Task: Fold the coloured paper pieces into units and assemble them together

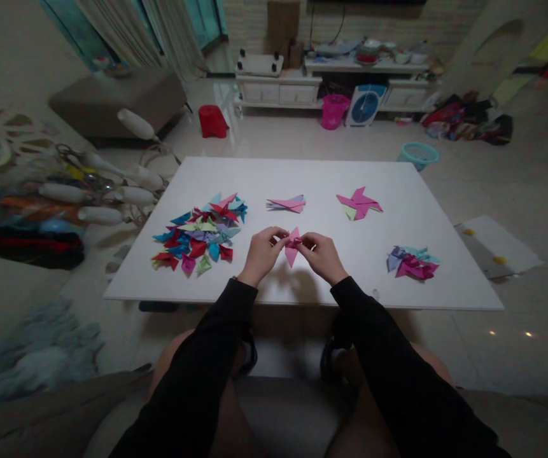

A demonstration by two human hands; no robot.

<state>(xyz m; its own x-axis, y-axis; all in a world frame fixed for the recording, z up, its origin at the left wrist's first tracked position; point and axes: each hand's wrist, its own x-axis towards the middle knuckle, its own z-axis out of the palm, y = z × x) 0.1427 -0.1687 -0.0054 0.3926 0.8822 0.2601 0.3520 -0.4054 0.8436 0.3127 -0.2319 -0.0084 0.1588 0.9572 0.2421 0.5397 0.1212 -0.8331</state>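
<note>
Both my hands hold a small pink folded paper piece [293, 249] just above the near middle of the white table [302, 175]. My left hand [261, 253] pinches its left side with closed fingers. My right hand [321, 256] pinches its right side, fingers closed too. A large heap of coloured folded paper pieces [200, 234] lies to the left of my hands. A flat pink and purple stack [287, 203] lies just beyond them. A pink paper pinwheel [358, 203] sits at the far right, and a small pile of purple and magenta pieces [413, 262] lies at the near right.
Left of the table stands a rack with white-handled tools and scissors [92, 181]. On the floor beyond are a red stool [212, 121], a pink bin [333, 111], a small fan [365, 105] and a teal basket [419, 154]. A sheet of paper [496, 245] lies on the floor at right.
</note>
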